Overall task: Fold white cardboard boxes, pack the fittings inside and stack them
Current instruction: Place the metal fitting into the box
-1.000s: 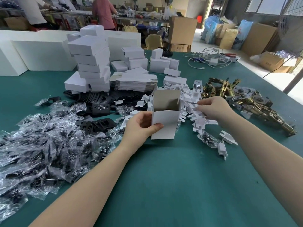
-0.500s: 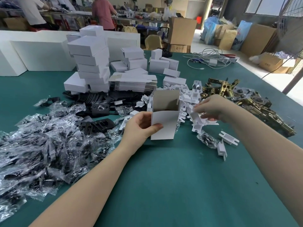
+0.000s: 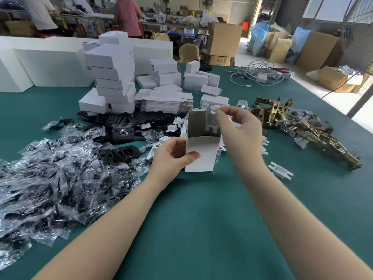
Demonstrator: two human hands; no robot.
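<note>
An open white cardboard box (image 3: 201, 154) stands upright on the green table (image 3: 201, 219), its top open toward me. My left hand (image 3: 171, 156) grips its left side, thumb on the front wall. My right hand (image 3: 238, 130) pinches a white cardboard insert (image 3: 212, 120) and holds it over the box's opening, its lower end inside the box. More white inserts (image 3: 281, 170) lie loose to the right. Brass lock fittings (image 3: 298, 126) are heaped at the right. Folded white boxes (image 3: 113, 77) are stacked behind, next to a pile of flat box blanks (image 3: 165, 102).
Clear plastic bags with black parts (image 3: 50, 178) cover the left of the table. Black plates (image 3: 123, 133) lie near the box. White cables (image 3: 254, 75) lie at the far right. Large white boxes (image 3: 50, 63) line the far left edge. Two people work at a bench behind.
My right hand has lifted a white insert from the loose pile and brought it left, over the open box. My left hand keeps holding the box in place.
</note>
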